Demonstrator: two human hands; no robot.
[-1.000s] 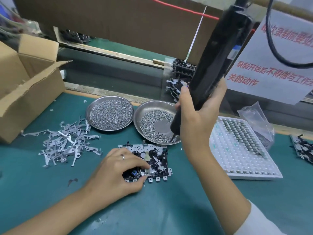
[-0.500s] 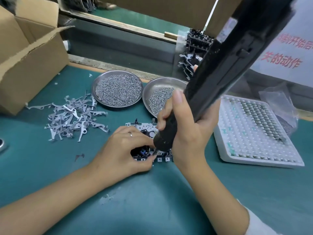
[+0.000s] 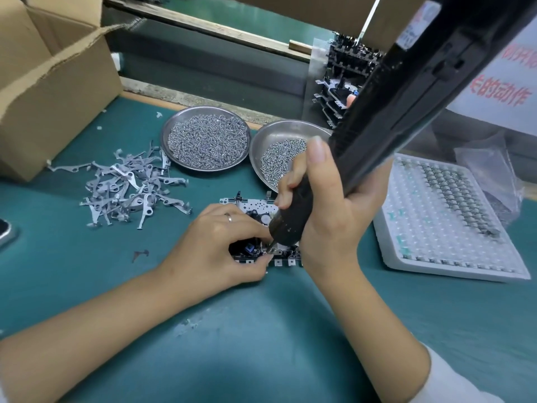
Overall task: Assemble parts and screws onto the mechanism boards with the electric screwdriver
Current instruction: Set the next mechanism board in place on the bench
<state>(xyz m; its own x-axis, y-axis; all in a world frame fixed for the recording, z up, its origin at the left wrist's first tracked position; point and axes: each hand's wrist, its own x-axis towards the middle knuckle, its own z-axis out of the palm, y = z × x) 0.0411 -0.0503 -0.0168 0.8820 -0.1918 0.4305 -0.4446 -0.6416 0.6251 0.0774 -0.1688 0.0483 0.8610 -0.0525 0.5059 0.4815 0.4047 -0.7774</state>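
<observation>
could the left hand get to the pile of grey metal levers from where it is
Probably yes. The left hand holds the mechanism board, and the pile of levers lies on bare mat to its left with nothing between. It would have to let go of the board first.

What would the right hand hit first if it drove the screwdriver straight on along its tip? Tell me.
The mechanism board: the right hand aims the electric screwdriver down-left, its tip apparently on the board's near edge beside the left hand.

Left hand [image 3: 220, 251] with a thin silver ring [image 3: 229, 218] on one finger, forearm bare. Right hand [image 3: 334, 216] without rings; white sleeve [image 3: 453, 382] covers the arm near the elbow.
</observation>
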